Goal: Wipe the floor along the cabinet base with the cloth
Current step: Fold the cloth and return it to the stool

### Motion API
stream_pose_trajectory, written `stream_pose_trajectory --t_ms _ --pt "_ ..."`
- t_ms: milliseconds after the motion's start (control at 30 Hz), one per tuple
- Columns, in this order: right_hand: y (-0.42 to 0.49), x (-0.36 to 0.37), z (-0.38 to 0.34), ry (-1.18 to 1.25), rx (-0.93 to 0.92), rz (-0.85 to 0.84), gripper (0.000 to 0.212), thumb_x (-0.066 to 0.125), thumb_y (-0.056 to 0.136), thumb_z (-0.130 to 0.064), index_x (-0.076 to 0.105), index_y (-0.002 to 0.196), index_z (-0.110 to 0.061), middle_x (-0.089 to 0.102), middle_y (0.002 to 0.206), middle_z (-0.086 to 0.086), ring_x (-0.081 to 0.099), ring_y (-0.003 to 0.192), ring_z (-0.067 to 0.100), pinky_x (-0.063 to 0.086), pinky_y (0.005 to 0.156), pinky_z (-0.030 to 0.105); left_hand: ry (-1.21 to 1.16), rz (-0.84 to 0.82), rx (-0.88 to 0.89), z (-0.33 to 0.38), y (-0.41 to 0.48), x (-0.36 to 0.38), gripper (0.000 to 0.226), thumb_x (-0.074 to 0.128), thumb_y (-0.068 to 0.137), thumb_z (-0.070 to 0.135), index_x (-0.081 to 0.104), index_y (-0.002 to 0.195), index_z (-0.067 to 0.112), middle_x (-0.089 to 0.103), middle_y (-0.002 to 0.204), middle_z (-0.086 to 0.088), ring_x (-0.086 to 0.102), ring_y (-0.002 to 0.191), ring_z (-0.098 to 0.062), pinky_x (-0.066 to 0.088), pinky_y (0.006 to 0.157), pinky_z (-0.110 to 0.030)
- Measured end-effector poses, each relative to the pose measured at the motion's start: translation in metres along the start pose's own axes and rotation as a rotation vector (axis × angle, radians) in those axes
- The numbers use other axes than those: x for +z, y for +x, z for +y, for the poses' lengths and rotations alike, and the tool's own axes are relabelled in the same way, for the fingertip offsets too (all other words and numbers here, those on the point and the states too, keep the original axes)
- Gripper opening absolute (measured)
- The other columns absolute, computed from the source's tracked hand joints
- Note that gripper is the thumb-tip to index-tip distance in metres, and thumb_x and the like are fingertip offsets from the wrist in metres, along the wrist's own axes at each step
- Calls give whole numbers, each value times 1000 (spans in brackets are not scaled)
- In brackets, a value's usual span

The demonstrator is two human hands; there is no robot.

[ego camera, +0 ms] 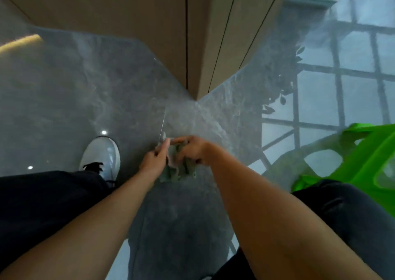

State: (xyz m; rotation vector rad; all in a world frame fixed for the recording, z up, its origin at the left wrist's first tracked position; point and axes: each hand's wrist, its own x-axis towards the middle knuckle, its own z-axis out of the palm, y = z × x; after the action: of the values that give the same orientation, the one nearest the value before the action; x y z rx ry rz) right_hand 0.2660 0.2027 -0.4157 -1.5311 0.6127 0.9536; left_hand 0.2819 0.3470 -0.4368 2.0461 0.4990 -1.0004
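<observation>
A crumpled grey-green cloth is bunched between both hands, held over the glossy grey marble floor. My left hand grips its left side and my right hand grips its top right. A tan wooden cabinet rises ahead; its corner meets the floor a short way beyond the cloth. Whether the cloth touches the floor is unclear.
A white shoe stands on the floor left of my hands, below dark trousers. A bright green plastic object sits at the right. The floor to the right reflects a window grid and leaves.
</observation>
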Motion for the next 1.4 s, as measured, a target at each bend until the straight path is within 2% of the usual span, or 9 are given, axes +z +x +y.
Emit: stream_pose_trajectory --t_ms 133,233,333,533,733,933,1100,1233,1400 --pt "-58 -44 -29 273 -112 -4 58 69 81 -9 54 130 -35 64 118 7 62 103 26 56 83 41 -378 -235 17 50 -18 -8 40 71 86 27 66 118 3 76 100 -17 74 72 -26 62 55 -34" --pt "-118 -80 -24 532 -218 180 58 63 87 -7 47 136 -33 67 113 12 65 88 29 59 75 42 -424 -467 78 102 -53 -2 21 62 92 13 67 109 23 78 100 -8 76 79 -22 64 69 -42" --pt "-181 -104 -5 777 -334 256 28 61 92 -21 64 119 -13 72 111 10 71 90 24 61 75 39 -381 -679 142 154 -96 17 38 55 92 6 60 125 25 72 116 -8 71 98 -25 57 89 -46" --pt "-305 -135 42 1147 -535 402 34 55 94 -32 70 115 -9 72 111 11 71 93 23 60 76 35 -183 -1004 269 233 -206 85 68 66 73 6 53 139 12 64 132 -17 67 109 -29 56 91 -49" --pt "-399 -133 51 592 -827 1102 34 68 82 0 68 108 -22 69 85 -5 60 71 10 51 58 25 -125 -1344 447 288 -300 165 49 60 72 4 61 121 0 74 107 -15 74 91 -25 63 75 -39" --pt "-479 -121 67 -53 -314 1828 44 65 71 -4 68 114 -12 53 99 15 50 83 20 34 71 17 -31 -1171 523 293 -416 222 39 50 78 -17 54 109 6 52 94 -20 53 73 -31 46 62 -39" --pt "-530 -107 108 74 4 1839 17 74 71 -15 65 79 -3 55 113 26 59 79 33 45 64 34 70 -969 435 260 -484 248 26 53 63 -4 43 59 19 37 63 -8 42 68 -29 36 57 -40" --pt "-539 -92 130 -27 373 1505 30 66 83 -34 65 112 -31 47 125 18 47 104 40 44 85 47 496 -705 679 229 -480 254 49 73 71 21 57 117 13 70 107 -17 65 101 -34 52 89 -43" --pt "-565 -104 123 -167 577 1058 56 47 88 -51 26 140 -52 35 134 16 31 123 41 24 98 72 1201 -693 923 204 -467 213 83 59 86 18 13 155 32 68 116 -27 63 106 -46 48 81 -42"
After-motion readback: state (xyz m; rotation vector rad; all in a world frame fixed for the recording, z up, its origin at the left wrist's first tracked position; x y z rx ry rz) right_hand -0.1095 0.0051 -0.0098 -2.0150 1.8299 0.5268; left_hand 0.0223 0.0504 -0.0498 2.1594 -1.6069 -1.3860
